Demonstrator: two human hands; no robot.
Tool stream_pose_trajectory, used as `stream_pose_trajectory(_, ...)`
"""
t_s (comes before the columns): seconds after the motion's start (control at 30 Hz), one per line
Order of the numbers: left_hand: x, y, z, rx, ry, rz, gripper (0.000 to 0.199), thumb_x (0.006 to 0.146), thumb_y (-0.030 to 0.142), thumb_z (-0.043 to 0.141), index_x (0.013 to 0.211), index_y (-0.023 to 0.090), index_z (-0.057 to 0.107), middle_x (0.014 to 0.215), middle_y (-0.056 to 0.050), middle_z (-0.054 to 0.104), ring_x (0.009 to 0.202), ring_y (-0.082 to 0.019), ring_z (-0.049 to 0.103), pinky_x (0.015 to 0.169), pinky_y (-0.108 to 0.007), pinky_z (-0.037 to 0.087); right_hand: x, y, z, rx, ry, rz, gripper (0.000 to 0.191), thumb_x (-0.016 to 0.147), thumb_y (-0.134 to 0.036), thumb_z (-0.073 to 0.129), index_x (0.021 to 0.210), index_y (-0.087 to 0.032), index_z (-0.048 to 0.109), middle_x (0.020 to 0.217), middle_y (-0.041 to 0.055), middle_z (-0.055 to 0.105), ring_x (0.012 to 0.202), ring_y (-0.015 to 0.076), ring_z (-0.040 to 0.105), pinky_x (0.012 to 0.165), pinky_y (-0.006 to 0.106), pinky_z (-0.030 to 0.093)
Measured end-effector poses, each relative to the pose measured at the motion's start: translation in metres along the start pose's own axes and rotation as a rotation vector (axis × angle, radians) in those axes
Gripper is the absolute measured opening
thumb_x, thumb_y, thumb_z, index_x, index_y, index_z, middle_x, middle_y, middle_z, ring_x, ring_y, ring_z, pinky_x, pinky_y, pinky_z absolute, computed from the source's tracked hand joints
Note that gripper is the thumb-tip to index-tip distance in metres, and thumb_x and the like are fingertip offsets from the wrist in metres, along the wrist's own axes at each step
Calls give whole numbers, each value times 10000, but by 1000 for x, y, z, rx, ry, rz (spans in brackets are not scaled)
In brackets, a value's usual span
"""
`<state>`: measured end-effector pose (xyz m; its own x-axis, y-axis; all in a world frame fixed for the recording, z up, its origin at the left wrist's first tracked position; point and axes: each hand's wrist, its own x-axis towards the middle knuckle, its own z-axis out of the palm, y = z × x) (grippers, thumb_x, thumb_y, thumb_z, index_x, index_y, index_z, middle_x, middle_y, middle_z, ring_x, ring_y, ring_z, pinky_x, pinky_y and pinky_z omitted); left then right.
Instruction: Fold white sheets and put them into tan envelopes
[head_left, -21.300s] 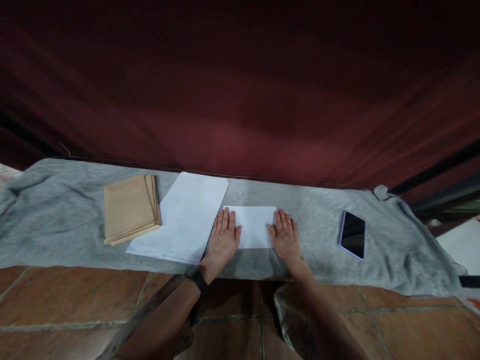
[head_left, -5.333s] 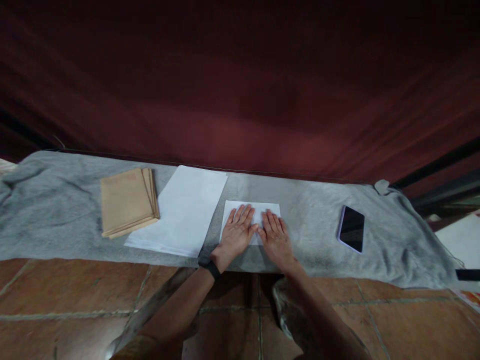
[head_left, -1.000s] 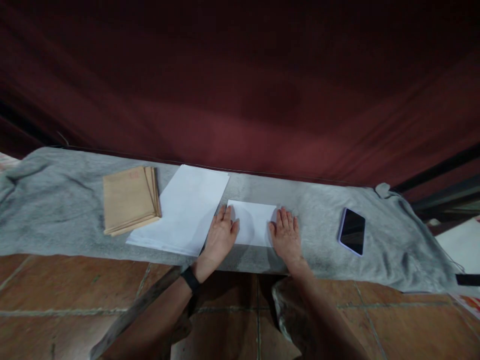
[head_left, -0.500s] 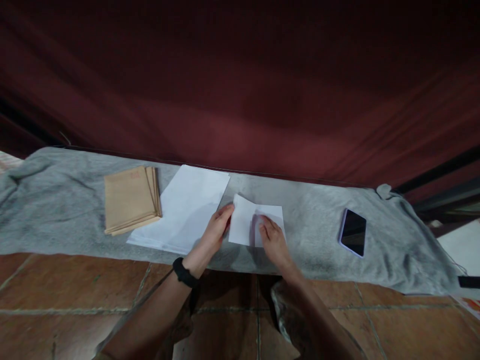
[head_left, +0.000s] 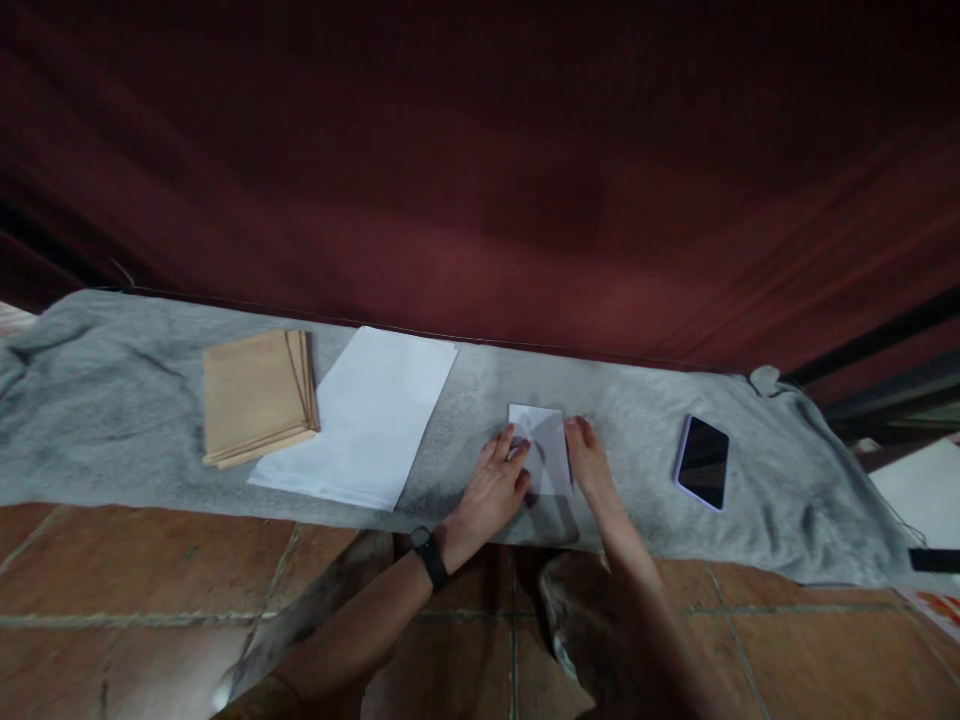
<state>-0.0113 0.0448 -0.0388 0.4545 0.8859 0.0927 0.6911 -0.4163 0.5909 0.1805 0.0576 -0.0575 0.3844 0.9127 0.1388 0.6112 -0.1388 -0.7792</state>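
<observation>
A white paper (head_left: 549, 452), folded to a small rectangle, lies on the grey cloth in front of me. My left hand (head_left: 496, 482), with a black watch on its wrist, rests at the paper's left side, its fingers apart and touching it. Along the right edge of the paper is my right hand (head_left: 588, 456), fingers together and slightly curled; whether they pinch the edge is too small to tell. To the left lie larger white sheets (head_left: 375, 415), and a stack of brown envelopes (head_left: 255, 395) sits beside them, touching their left side.
A phone (head_left: 703, 462) with a purple edge lies on the right part of the grey cloth (head_left: 630, 400). Dark red fabric hangs behind the cloth. Brown floor tiles (head_left: 135, 570) show in front. Something white is at the far right.
The small paper was half open and is now folded over to half its width. My left hand moved right, from its left edge onto the fold; my right hand shifted to the right edge.
</observation>
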Motion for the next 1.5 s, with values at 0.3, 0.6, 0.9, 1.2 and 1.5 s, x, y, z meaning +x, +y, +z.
stream_pose_trajectory(0.3,26,-7,2,-810,198,-444,752,740,89,661,1466,180,487,1044,-69,738,908,-228,715,856,-381,572,-4,-4,7,-23,-48,43,549,845,-320,514,1350,-124,604,1100,153,713,1001,302,671,948,465,533)
stream_pose_trajectory(0.6,20,-14,-22,-1323,288,-625,316,613,196,730,924,179,676,921,-44,765,821,-196,719,720,-300,560,-8,-25,2,420,-193,241,627,854,-596,605,1288,-144,640,1007,117,764,861,259,716,701,357,581)
stream_pose_trajectory(0.9,17,-33,-47,-1175,290,-627,275,661,291,729,909,186,670,892,-48,756,804,-197,714,689,-297,559,7,-23,3,393,-285,39,327,780,-416,631,1004,-200,733,874,33,768,727,204,682,683,333,558)
stream_pose_trajectory(1.2,3,-36,-46,-612,237,-578,343,732,115,675,1057,213,628,690,40,638,638,-178,648,659,-283,480,-9,-38,23,-122,-25,-203,431,982,-318,450,1336,-172,648,1365,163,658,1264,290,608,1090,483,483)
stream_pose_trajectory(1.5,-20,-15,-50,302,45,-380,307,962,223,470,1220,149,619,975,-163,748,926,-312,724,854,-413,519,-91,-69,62,-306,-208,-431,556,1091,-348,247,1562,-94,398,1592,162,449,1520,237,348,1254,488,282)
